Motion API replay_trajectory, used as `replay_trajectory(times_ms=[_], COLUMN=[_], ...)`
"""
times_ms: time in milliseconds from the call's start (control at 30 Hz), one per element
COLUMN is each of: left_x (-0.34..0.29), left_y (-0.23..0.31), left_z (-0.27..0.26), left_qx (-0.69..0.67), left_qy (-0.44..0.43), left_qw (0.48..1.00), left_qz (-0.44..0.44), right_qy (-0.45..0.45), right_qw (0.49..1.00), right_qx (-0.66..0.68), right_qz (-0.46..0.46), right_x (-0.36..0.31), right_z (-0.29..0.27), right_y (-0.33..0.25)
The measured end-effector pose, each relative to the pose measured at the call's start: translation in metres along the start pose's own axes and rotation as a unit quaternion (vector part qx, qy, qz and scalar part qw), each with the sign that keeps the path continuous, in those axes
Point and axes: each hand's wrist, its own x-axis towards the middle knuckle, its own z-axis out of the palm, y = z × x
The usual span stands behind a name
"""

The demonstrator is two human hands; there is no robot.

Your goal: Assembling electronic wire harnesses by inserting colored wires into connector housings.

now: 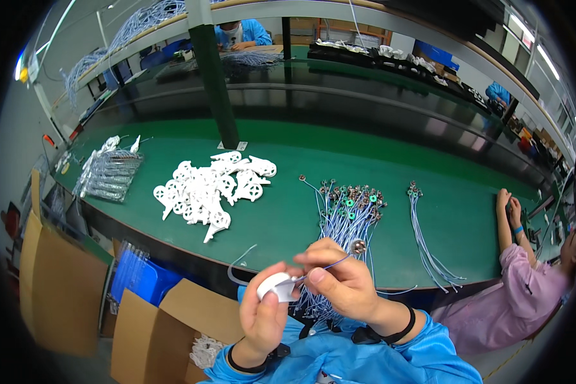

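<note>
Your left hand (265, 317), on the near right side of the white heap (201, 189), has its fingers curled around a single white part (276, 288); your right hand (349, 291), just beside it, holds a thin bluish cable (331, 264) between thumb and fingers, the cable running to the part. An open carton (137, 336) stands below the heap, on its near side. Right of the heap lies a dense cable bundle (345, 221), with a smaller cable group (419, 233) farther right. Left of the heap sit bagged pieces (112, 173). Just behind the heap rises a dark green post (214, 89), and well beyond it sits a person in blue (256, 32).
</note>
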Motion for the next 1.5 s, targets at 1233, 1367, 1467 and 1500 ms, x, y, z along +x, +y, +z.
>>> replay_trajectory(times_ms=[1233,1367,1467,1500], left_x=[-0.032,-0.029,-0.029,-0.028], left_y=[-0.018,-0.018,-0.017,-0.013], left_z=[-0.003,-0.009,-0.014,-0.019], left_qx=[-0.031,-0.122,-0.137,-0.117], left_qy=[0.020,0.010,0.012,0.013], left_qw=[0.996,0.988,0.980,0.979], left_qz=[-0.077,-0.096,-0.144,-0.167], right_qy=[-0.012,-0.036,-0.046,-0.056], right_qw=[0.959,0.946,0.935,0.935], right_qx=[-0.251,-0.285,-0.310,-0.313], right_qz=[-0.130,-0.150,-0.162,-0.156], right_x=[-0.028,-0.025,-0.021,-0.021], right_z=[0.000,0.001,0.001,0.000], right_y=[0.034,0.034,0.030,0.028])
